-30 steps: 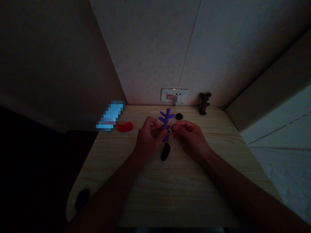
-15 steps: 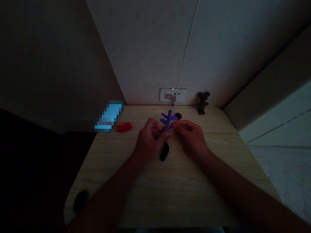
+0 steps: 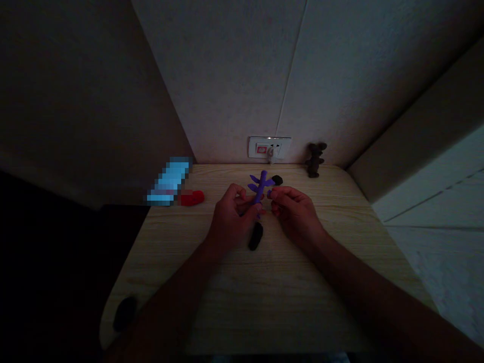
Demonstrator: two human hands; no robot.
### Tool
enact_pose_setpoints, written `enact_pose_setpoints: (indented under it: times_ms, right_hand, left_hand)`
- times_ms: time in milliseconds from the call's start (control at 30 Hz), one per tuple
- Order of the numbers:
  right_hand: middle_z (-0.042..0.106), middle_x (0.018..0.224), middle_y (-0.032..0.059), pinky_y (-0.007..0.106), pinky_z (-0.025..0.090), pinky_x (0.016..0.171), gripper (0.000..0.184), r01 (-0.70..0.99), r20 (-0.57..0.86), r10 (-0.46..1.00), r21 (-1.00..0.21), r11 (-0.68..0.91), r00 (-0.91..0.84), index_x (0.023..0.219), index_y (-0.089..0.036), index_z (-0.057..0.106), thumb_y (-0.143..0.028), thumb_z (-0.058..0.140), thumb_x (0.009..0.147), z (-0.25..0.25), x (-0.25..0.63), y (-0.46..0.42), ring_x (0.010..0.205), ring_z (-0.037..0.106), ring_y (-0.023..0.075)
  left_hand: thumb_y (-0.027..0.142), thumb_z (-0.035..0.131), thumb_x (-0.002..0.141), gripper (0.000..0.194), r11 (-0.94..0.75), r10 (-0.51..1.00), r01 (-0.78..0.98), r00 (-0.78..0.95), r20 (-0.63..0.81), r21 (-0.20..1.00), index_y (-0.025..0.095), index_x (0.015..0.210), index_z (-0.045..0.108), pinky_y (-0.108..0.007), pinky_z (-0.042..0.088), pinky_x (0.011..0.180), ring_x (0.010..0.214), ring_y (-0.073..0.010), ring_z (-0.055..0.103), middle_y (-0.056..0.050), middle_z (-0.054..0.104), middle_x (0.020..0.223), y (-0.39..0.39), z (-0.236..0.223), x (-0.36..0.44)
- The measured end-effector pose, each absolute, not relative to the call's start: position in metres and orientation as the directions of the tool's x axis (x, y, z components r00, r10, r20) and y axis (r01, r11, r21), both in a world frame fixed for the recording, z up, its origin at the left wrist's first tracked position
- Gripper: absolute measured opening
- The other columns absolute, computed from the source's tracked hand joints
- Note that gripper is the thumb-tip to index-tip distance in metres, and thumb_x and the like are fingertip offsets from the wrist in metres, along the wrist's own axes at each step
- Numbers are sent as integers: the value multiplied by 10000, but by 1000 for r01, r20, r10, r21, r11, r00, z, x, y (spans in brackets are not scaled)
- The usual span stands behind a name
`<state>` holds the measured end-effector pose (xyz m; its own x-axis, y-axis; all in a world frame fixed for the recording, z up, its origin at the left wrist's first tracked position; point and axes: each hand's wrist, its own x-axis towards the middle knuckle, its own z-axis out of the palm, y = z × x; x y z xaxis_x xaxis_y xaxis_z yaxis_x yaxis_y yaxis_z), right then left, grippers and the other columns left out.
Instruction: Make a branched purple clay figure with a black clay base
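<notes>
My left hand (image 3: 236, 214) is closed on the lower part of a purple clay stem (image 3: 261, 185), thumb in front. The stem leans slightly and has pointed leaf-like pieces sticking out on both sides near its top. Just right of it, my right hand (image 3: 297, 209) pinches a small purple clay piece (image 3: 269, 193) between thumb and forefinger, a narrow gap away from the stem. Below the hands lies a black lump (image 3: 256, 237) on the wooden tabletop (image 3: 287, 292). Another dark lump (image 3: 277, 180) shows behind the stem.
On the left are a red lump (image 3: 193, 197) and a pixelated bright screen (image 3: 171, 179). A dark mouse-like figure (image 3: 314, 160) stands at the back right. Beside the wall socket plate (image 3: 252, 147), a plug sits inserted. A dark oval object (image 3: 125, 313) lies near the front left corner.
My right hand has drawn slightly right, away from the stem, and the small purple piece shows more clearly. My left hand and the stem have shifted barely leftward.
</notes>
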<state>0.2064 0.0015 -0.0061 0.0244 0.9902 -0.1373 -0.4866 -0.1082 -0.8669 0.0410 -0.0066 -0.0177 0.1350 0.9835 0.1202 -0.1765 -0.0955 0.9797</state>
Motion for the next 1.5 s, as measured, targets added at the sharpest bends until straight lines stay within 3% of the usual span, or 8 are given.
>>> enact_pose_setpoints:
  times_ms: [167, 400, 533, 633, 900, 1100, 1300, 1500]
  right_hand:
    - [732, 690, -10, 236, 468, 538, 245, -507, -171, 983, -843, -178, -62, 726, -211, 801, -286, 988, 586, -6, 207, 1, 582, 575, 99]
    - [825, 917, 15, 246, 429, 515, 183, -413, -60, 994, -906, -92, -91, 704, -260, 832, -298, 982, 605, -9, 203, -3, 549, 533, 75]
    - [821, 1018, 21, 308, 576, 742, 179, -344, 19, 997, -939, -7, -74, 727, -276, 849, -300, 987, 616, -10, 201, -5, 795, 712, 153]
    - [811, 1051, 30, 349, 593, 844, 188, -288, 66, 997, -956, 49, -50, 754, -277, 856, -320, 989, 629, -11, 202, -6, 885, 735, 181]
    - [787, 851, 10, 321, 570, 720, 178, -251, 91, 995, -964, 81, -32, 776, -283, 852, -344, 978, 667, -13, 203, -5, 732, 685, 154]
    - [786, 838, 12, 330, 560, 694, 185, -246, 77, 997, -967, 68, -26, 764, -275, 845, -350, 976, 658, -13, 203, -5, 697, 666, 156]
    - [762, 695, -4, 303, 516, 612, 184, -256, 29, 998, -966, 16, -49, 765, -264, 845, -310, 976, 643, -10, 203, -7, 585, 618, 136]
    - [820, 998, 45, 259, 398, 482, 194, -268, 31, 999, -963, 41, 40, 748, -246, 825, -365, 959, 674, -9, 202, -6, 566, 567, 102]
  left_hand:
    - [317, 855, 806, 489, -73, 986, -202, 131, 101, 977, 252, 897, 378, -295, 657, 650, 757, -203, 801, -26, 792, 919, -5, -15, 42]
    - [295, 840, 825, 480, -71, 985, -187, 142, 99, 980, 256, 926, 372, -268, 643, 648, 794, -206, 810, -32, 806, 940, -5, -14, 41]
    - [274, 847, 824, 487, -72, 985, -183, 142, 98, 981, 255, 919, 370, -250, 630, 653, 800, -194, 804, -28, 804, 933, -5, -17, 41]
    - [258, 840, 831, 470, -80, 983, -174, 148, 106, 981, 254, 929, 381, -248, 632, 676, 845, -200, 808, -33, 806, 954, -5, -20, 41]
    - [258, 859, 806, 463, -91, 984, -139, 141, 111, 986, 247, 962, 424, -249, 633, 696, 872, -200, 811, -58, 814, 1032, -7, -19, 41]
    - [311, 866, 805, 462, -83, 986, -179, 131, 107, 980, 245, 951, 433, -278, 654, 700, 810, -192, 802, -37, 807, 943, -7, -16, 41]
    - [332, 895, 778, 495, -66, 986, -200, 139, 95, 977, 239, 931, 433, -266, 649, 662, 734, -176, 793, -25, 808, 906, -4, -14, 41]
    - [349, 905, 767, 515, -20, 988, -287, 143, 64, 958, 235, 957, 440, -300, 659, 668, 708, -187, 795, -34, 822, 906, -1, -10, 37]
